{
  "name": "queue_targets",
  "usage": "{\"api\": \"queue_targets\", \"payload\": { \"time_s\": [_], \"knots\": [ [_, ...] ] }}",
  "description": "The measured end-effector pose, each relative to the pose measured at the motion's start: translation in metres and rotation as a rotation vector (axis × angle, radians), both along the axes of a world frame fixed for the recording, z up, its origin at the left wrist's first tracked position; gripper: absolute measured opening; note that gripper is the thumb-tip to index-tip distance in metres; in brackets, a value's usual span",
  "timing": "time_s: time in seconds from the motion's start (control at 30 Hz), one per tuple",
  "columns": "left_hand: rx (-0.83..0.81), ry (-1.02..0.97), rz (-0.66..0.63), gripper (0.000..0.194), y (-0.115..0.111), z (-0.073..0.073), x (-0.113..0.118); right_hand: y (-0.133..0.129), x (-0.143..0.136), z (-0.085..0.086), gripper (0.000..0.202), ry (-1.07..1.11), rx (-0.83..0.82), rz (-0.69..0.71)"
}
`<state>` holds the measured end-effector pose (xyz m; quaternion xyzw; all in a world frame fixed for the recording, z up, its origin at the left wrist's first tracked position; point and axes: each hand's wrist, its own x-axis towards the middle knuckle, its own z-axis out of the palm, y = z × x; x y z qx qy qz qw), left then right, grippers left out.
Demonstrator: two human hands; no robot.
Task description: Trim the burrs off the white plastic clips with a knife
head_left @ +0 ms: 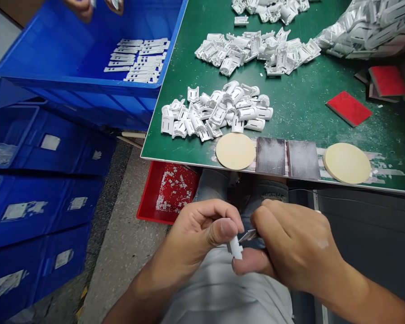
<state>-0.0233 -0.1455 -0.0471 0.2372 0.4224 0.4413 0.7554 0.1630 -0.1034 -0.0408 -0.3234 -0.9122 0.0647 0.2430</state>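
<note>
Over my lap, my left hand (212, 229) pinches a small white plastic part (235, 248) between thumb and fingers. My right hand (286, 243) is closed on a small metal blade (249, 235), whose tip points left at the part. The right thumb touches the part's lower end. Much of the part is covered by my left fingers, and the blade's handle is hidden in my right hand. Beyond both hands, a pile of white plastic parts (219, 110) lies near the front left corner of the green table (297, 103).
Cream discs (235, 151) and dark square pads line the table's front edge. Red pads (349, 108) and a bag of parts (374, 31) lie right. A blue bin (87, 81) stands left, with another person's hands (84, 8) above. A red tray (155, 213) sits below.
</note>
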Motion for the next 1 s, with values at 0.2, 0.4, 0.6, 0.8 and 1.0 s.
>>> {"api": "queue_targets", "payload": {
  "time_s": [0.2,0.4,0.6,0.8,1.0],
  "knots": [
    [0.008,-0.003,-0.002,0.022,0.0,0.0,0.001,-0.002,0.0,-0.003,0.057,-0.005,-0.062,0.015],
    [-0.008,-0.009,0.006,0.02,0.0,0.001,0.001,-0.002,0.002,-0.004,0.057,-0.017,-0.081,0.018],
    [-0.014,-0.008,0.001,0.02,0.0,0.002,0.002,-0.003,0.003,-0.005,0.056,-0.012,-0.086,0.025],
    [-0.025,-0.009,0.007,0.023,0.002,0.0,0.004,-0.004,0.005,-0.006,0.057,0.015,-0.092,0.037],
    [-0.04,-0.006,0.003,0.027,-0.004,-0.003,0.009,-0.008,0.006,-0.011,0.054,0.071,-0.121,0.053]
  ]
}}
